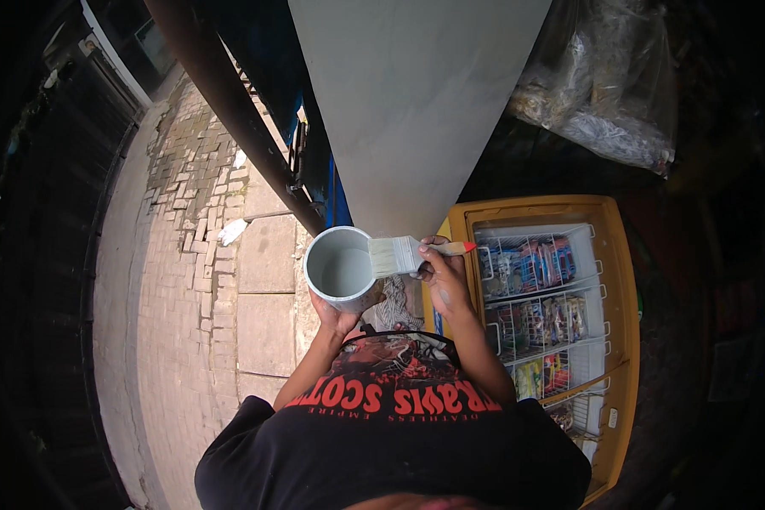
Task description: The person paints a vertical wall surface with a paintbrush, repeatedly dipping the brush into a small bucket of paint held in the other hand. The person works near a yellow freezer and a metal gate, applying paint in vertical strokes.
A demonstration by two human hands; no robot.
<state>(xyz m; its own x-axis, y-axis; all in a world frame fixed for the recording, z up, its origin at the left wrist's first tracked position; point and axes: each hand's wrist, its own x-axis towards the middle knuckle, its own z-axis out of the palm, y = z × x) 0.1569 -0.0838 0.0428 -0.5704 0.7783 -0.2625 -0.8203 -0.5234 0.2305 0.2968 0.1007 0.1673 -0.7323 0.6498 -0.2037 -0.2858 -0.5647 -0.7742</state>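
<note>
My left hand [338, 313] is wrapped round the lower side of a round, pale paint pot [316, 293], holding it up in front of my chest. Light grey-white liquid lies inside the pot. In my right hand [443, 270] is a flat paintbrush [399, 256], gripped near its ferrule. Its wooden handle has a red tip and points right. The pale, paint-coated bristles reach over the pot's right rim. Just beyond the pot and brush rises a wide grey pillar [416, 102], with a brownish stain near its lower end.
A yellow-framed chest freezer [627, 314] with wire baskets of colourful packets stands at my right. A clear plastic bag [612, 102] hangs at the upper right. A dark post [229, 110] slants at the left, beside a paved path [187, 323]. A grey rope mop head [393, 308] lies below the brush.
</note>
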